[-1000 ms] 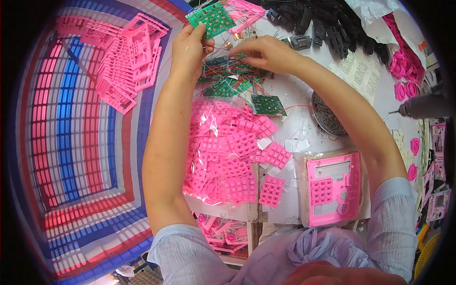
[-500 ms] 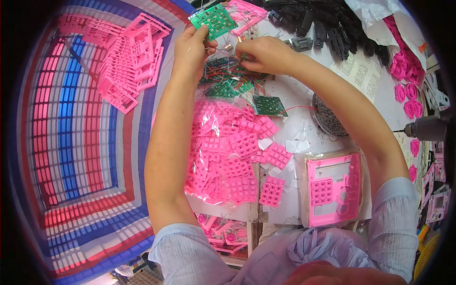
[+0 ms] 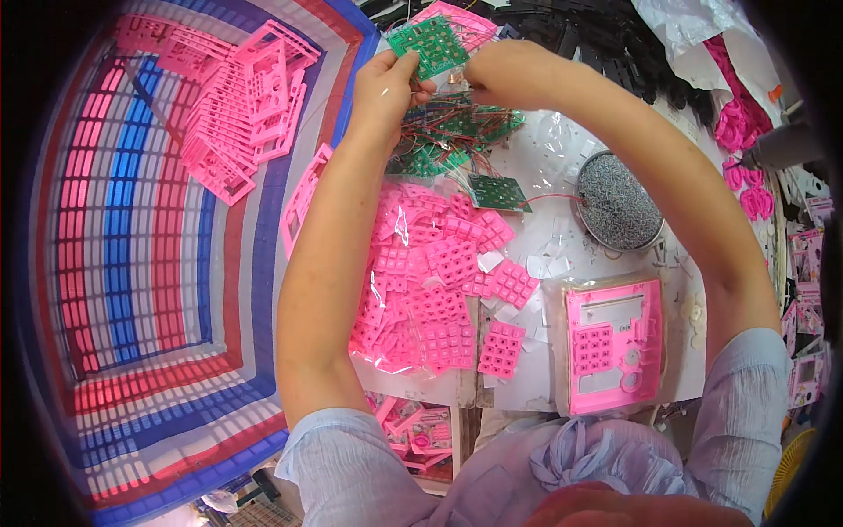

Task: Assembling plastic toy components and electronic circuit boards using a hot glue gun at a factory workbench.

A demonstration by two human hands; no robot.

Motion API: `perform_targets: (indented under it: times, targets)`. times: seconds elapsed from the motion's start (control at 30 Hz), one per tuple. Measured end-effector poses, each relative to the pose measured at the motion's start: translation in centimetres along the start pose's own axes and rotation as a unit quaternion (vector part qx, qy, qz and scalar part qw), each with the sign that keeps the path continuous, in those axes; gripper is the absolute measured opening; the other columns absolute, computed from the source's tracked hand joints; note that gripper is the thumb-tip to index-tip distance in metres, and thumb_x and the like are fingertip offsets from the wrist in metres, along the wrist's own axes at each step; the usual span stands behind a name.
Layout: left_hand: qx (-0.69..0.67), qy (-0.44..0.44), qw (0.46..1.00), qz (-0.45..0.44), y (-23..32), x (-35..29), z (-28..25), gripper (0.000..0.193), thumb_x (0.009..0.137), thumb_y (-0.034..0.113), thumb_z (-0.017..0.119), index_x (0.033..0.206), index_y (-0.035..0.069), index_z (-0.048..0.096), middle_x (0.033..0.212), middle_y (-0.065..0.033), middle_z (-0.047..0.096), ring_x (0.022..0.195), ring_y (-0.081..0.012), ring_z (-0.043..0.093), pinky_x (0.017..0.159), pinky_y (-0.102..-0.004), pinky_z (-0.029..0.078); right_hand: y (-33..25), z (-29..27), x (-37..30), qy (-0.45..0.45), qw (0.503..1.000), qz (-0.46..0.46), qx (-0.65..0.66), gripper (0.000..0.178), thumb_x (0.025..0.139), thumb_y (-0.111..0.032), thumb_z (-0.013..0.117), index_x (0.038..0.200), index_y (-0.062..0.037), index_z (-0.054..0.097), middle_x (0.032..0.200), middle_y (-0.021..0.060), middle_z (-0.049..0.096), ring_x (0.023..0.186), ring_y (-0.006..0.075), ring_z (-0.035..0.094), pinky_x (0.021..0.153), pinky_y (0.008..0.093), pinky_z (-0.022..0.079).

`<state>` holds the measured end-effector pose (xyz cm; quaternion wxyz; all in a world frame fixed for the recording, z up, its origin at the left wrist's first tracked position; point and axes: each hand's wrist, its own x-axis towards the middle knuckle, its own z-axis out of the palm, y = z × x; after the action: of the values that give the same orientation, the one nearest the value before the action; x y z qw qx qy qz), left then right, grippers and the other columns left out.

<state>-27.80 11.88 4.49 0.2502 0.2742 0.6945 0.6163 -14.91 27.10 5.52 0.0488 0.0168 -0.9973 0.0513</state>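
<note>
At the far edge of the table, my left hand grips a green circuit board by its near left corner. Thin wires trail from the board. My right hand is closed just right of the board, fingertips bent inward; whatever they pinch is hidden. Beneath both hands lies a heap of wired circuit boards with red and grey leads. One darker green board rests at the heap's near right, a red wire running from it toward a round tin of grey granules.
A clear bag of pink keypads spills onto the table below the boards. To its right sits a pink casing on a padded block. A striped crate with pink frames stands left. Black parts pile up at the back.
Both hands have shifted to the right, the board along with my left hand. My right arm has swung right and away, uncovering the tin. A pink frame beside my left forearm now shows.
</note>
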Motion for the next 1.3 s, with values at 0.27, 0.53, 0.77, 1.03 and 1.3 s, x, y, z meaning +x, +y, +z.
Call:
perform_targets:
  times: [0.27, 0.53, 0.77, 1.03, 1.3]
  targets:
    - [-0.077, -0.042, 0.996, -0.012, 0.8, -1.5, 1.4, 0.019, 0.101, 0.017, 0.056, 0.111, 0.002, 0.061, 0.099, -0.0071, 0.067, 0.085, -0.0172, 0.067, 0.073, -0.0291, 0.057, -1.9, -1.4, 0.0, -0.011, 0.983, -0.002, -0.183, 0.010, 0.080, -0.015, 0.070, 0.081, -0.0060, 0.074, 0.082, 0.0120, 0.073, 0.080, 0.0286, 0.073, 0.067, 0.0385, 0.058]
    - [-0.295, 0.003, 0.955, -0.014, 1.1, -1.7, 3.1, 0.016, 0.102, 0.009, 0.046, 0.114, -0.001, 0.051, 0.114, -0.0165, 0.061, 0.096, -0.0315, 0.066, 0.088, -0.0464, 0.058, -0.4, -3.7, -1.2, 0.144, 0.987, -0.058, 0.041, 0.014, 0.080, -0.014, 0.067, 0.086, -0.0020, 0.073, 0.073, 0.0163, 0.068, 0.075, 0.0336, 0.070, 0.066, 0.0412, 0.054]
    - [-0.244, -0.013, 0.969, -0.037, 0.0, -1.5, 2.4, 0.034, 0.096, 0.006, 0.058, 0.128, 0.000, 0.047, 0.123, -0.0174, 0.058, 0.104, -0.0315, 0.064, 0.089, -0.0452, 0.056, -0.5, -1.5, -4.7, 0.179, 0.974, 0.054, 0.127, 0.020, 0.080, -0.017, 0.070, 0.093, -0.0035, 0.075, 0.075, 0.0150, 0.070, 0.070, 0.0296, 0.069, 0.067, 0.0390, 0.054]
    - [0.061, -0.121, 0.989, 0.054, -1.6, -3.1, 6.8, 0.090, 0.074, 0.003, 0.074, 0.152, 0.004, 0.028, 0.129, -0.0165, 0.056, 0.102, -0.0227, 0.065, 0.084, -0.0359, 0.053, 1.5, 0.0, -4.7, 0.149, 0.973, 0.040, 0.174, 0.020, 0.082, -0.017, 0.069, 0.095, -0.0030, 0.076, 0.085, 0.0160, 0.071, 0.072, 0.0329, 0.069, 0.069, 0.0411, 0.054]
    - [0.329, 0.034, 0.935, 0.127, -4.1, -1.5, 5.6, 0.049, 0.080, 0.004, 0.069, 0.127, -0.001, 0.057, 0.101, -0.0122, 0.069, 0.075, -0.0172, 0.071, 0.068, -0.0318, 0.059, 0.9, 2.3, -5.8, 0.155, 0.971, 0.115, 0.139, 0.019, 0.085, -0.021, 0.070, 0.091, -0.0032, 0.075, 0.077, 0.0132, 0.069, 0.076, 0.0272, 0.070, 0.071, 0.0398, 0.055]
